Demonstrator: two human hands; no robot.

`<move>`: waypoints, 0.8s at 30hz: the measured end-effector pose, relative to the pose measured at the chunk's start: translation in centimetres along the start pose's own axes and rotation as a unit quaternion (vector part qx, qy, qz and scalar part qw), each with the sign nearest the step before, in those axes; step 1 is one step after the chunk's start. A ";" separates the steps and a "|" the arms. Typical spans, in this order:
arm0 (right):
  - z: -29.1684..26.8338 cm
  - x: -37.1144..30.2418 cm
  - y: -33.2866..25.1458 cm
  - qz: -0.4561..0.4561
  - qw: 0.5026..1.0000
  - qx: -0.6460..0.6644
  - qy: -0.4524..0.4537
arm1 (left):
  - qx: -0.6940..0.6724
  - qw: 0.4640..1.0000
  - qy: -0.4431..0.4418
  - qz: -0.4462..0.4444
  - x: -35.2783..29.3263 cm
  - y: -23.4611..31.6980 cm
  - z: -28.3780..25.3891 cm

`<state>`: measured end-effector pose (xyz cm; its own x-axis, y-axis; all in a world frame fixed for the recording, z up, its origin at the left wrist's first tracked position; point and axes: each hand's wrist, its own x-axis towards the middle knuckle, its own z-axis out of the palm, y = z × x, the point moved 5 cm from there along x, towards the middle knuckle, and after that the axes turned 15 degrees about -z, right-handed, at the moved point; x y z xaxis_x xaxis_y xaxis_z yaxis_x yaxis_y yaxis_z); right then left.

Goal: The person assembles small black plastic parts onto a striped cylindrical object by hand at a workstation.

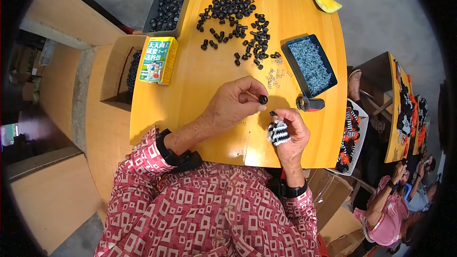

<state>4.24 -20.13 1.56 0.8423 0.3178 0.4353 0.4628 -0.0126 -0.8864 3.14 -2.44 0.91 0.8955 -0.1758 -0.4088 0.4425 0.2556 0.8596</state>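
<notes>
Above the near middle of the table, my left hand [233, 100] pinches a small round black piece [263, 99] between thumb and forefinger. Just to its right, my right hand [293, 135] is closed on a small black-and-white striped piece [278, 132]. A dark tip stands up from the striped piece close to my right fingertips, and the round piece is apart from it. Beyond my hands, loose black plastic parts [228, 7] lie scattered. Small clear pieces [275, 77] are spread nearer to me. Right of them stands a dark tray [289, 57] of clear bluish bits.
A grey bin [180, 26] of black parts and a yellow-green carton [166, 62] stand at left. A dark ring-shaped object with a red part [312, 104] lies right of my hands. Melon slice [326, 1] is far right. A white box [359, 147] holds striped pieces; people work beyond.
</notes>
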 end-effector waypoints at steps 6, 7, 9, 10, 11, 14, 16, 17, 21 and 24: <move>1.4 1.2 -2.0 -0.107 0.966 -0.209 -0.106 | 0.121 0.988 0.060 0.073 -1.0 0.3 -0.4; 1.5 1.5 -1.9 -0.107 0.966 -0.209 -0.108 | 0.116 0.989 0.052 0.080 -0.9 -0.2 -0.6; 2.4 1.9 -2.5 -0.203 0.910 -0.323 -0.161 | 0.109 0.989 0.043 0.085 -0.9 -0.4 -0.7; 2.6 1.9 -2.1 -0.220 0.900 -0.336 -0.167 | 0.071 0.996 0.027 0.056 -0.8 -0.6 -0.7; 2.6 2.1 -2.0 -0.218 0.900 -0.337 -0.170 | 0.033 0.999 0.010 0.025 -0.8 -1.0 -0.6; 3.2 2.3 -1.7 -0.240 0.873 -0.375 -0.201 | 0.021 0.999 0.001 0.040 -0.6 -1.9 -0.8; 3.4 2.6 -1.6 -0.235 0.878 -0.367 -0.197 | 0.012 0.998 0.018 0.059 -0.8 -1.9 -0.9; 3.3 2.7 -1.6 -0.231 0.884 -0.360 -0.190 | 0.006 0.996 0.035 0.079 -0.9 -1.6 -1.0; 3.2 2.4 -1.3 -0.238 0.884 -0.360 -0.180 | 0.019 0.997 0.020 0.074 -1.0 -1.3 -1.0; 3.2 2.3 -1.3 -0.226 0.891 -0.353 -0.177 | 0.055 0.994 0.033 0.092 -1.4 -0.7 -0.9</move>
<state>4.68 -16.38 3.23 0.4444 0.7187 0.5348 0.8958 -0.3613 -0.2587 1.58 -1.48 0.64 0.9635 -0.0720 -0.2580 0.2668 0.1723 0.9482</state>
